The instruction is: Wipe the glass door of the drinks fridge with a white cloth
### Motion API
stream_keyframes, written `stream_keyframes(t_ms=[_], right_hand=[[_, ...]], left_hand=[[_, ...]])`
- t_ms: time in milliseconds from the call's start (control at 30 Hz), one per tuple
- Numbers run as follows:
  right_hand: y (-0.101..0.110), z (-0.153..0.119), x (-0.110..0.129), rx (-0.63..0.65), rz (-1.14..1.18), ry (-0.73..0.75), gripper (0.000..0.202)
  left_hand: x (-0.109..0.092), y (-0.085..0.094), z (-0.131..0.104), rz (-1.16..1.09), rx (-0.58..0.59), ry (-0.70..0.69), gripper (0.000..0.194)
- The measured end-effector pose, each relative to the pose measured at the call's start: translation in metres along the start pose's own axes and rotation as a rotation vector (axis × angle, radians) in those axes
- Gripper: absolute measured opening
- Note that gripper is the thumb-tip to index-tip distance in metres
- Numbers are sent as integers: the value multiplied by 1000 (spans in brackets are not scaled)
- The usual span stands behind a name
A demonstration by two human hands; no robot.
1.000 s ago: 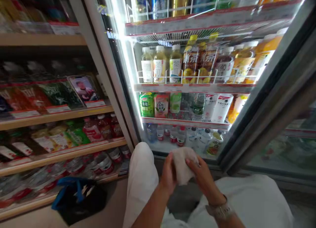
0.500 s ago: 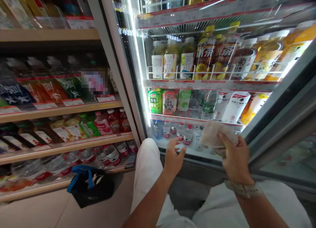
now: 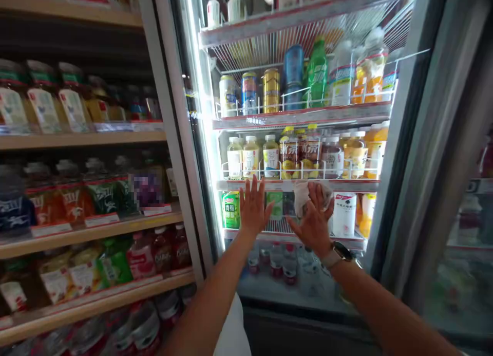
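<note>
My left hand (image 3: 254,207) is raised with its fingers spread, in front of the lit drinks fridge at the lower bottle shelf. Nothing is in it. To its right, my right hand (image 3: 316,225) has its fingers over a pale cloth (image 3: 302,198), with the palm turned toward the fridge. The cloth lies at the height of the price strip (image 3: 354,186) below the tea bottles. Whether either hand touches the fridge front, I cannot tell. Behind the hands stand a green carton-like drink (image 3: 231,209) and a white-labelled bottle (image 3: 344,214).
Inside the fridge, cans (image 3: 271,90) and iced tea bottles (image 3: 288,153) line wire-railed shelves. A dark door frame (image 3: 410,191) rises at the right. On the left, wooden shelves (image 3: 92,230) carry several bottles. Part of my white-clad leg (image 3: 233,328) shows at the bottom.
Both hands have risen, the right one moving up and left with the cloth. My left fingers have stretched upward. The view has lifted, showing higher shelves, and the dark bag on the floor is out of view.
</note>
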State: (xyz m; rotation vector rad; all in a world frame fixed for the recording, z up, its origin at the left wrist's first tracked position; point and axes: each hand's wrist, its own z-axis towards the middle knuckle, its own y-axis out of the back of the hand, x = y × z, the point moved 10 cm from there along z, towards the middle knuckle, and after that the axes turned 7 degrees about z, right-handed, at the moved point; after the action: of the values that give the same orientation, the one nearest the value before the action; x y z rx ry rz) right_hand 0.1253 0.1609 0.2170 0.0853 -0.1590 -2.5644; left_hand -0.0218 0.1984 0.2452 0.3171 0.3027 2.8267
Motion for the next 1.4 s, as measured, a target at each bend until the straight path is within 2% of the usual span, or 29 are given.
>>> stream_keyframes(t_ms=[133,300,367,433,533,733,800,833,900,1067,1133,1167,1267,1400], right_hand=[[8,9,3,-31,64,37,52],[-7,64,7,73,-45,115,57],[-10,86,10,72,-79,106,56],[-12,95,14,66,-98,98,55],[-22,71,26,136,-103,153,57],[-40,-40,35,285,-137,295,54],[-41,-55,31,305,-141,323,54],[-41,-52,30,310,-140,336,54],[-39,-29,26,311,-137,350,56],[-21,83,19,181,-161,251,52],[-17,111,20,138,-170,207,50],[-17,116,21,130,-172,193,50],[-22,99,27,150,-163,197,50],[-32,33,31,228,-131,257,52]], left_hand=[[2,-5,-7,73,-92,-10,73],[1,-1,-7,88,-115,-11,71],[2,0,-6,87,-113,-14,70],[2,0,-5,84,-118,-20,68],[3,-2,-6,76,-104,-23,66],[4,-3,-7,40,-90,-17,64],[5,-4,-7,33,-90,-11,65],[5,-4,-7,35,-90,-11,66],[4,-5,-7,44,-93,-17,67],[4,-2,-8,48,-114,-17,67],[4,-2,-7,43,-112,-13,67],[4,-2,-7,39,-107,-10,67],[4,-4,-7,23,-88,-4,65],[4,-6,-9,16,-65,-8,64]])
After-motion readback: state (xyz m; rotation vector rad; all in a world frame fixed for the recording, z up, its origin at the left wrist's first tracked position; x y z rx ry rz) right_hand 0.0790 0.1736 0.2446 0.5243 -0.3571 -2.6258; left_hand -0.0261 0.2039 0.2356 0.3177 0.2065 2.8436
